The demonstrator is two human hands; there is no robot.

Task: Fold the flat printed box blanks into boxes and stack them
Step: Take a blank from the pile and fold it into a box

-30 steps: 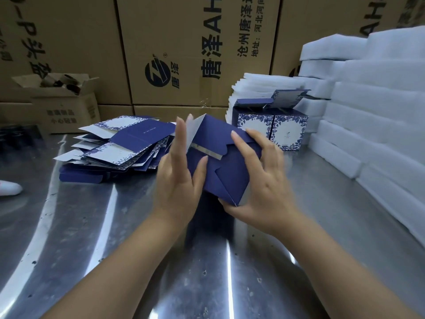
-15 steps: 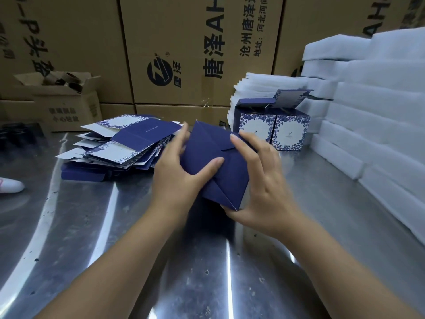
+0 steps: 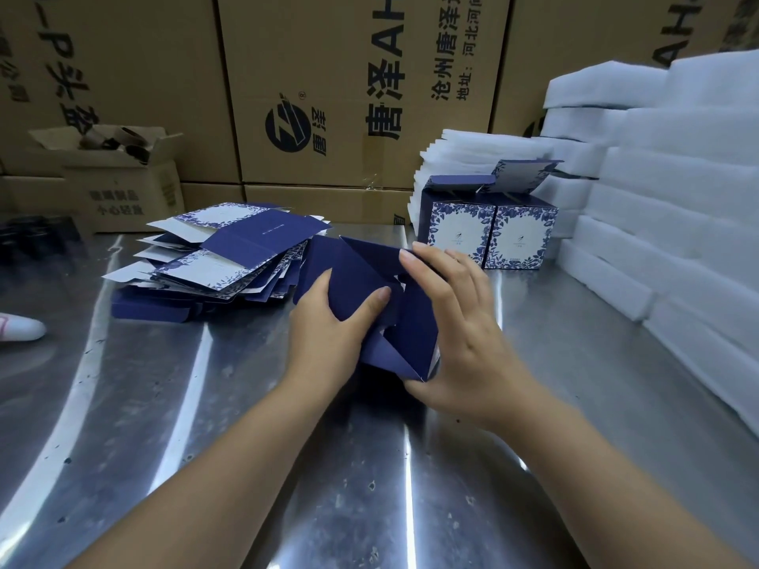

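Observation:
A dark blue half-folded box point(image 3: 361, 277) is held above the steel table point(image 3: 205, 425), its bottom flaps facing me. My left hand point(image 3: 328, 334) grips its left side, thumb pressing on a flap. My right hand point(image 3: 460, 322) holds the right side, fingers curled over the upper flap and thumb under the lower corner. A messy pile of flat blue-and-white printed blanks point(image 3: 230, 256) lies to the left. Two folded boxes point(image 3: 488, 232) stand side by side behind my right hand, lids open.
Stacks of white foam sheets point(image 3: 677, 223) fill the right side and stand behind the folded boxes. Large brown cartons point(image 3: 328, 96) wall off the back. A small open carton point(image 3: 119, 178) sits at back left. A white object point(image 3: 20, 328) lies at the left edge.
The box has been lowered and turned slightly; the flaps are pushed further in. My left thumb has slid right across the flap, and my right fingers now curl over the top flap.

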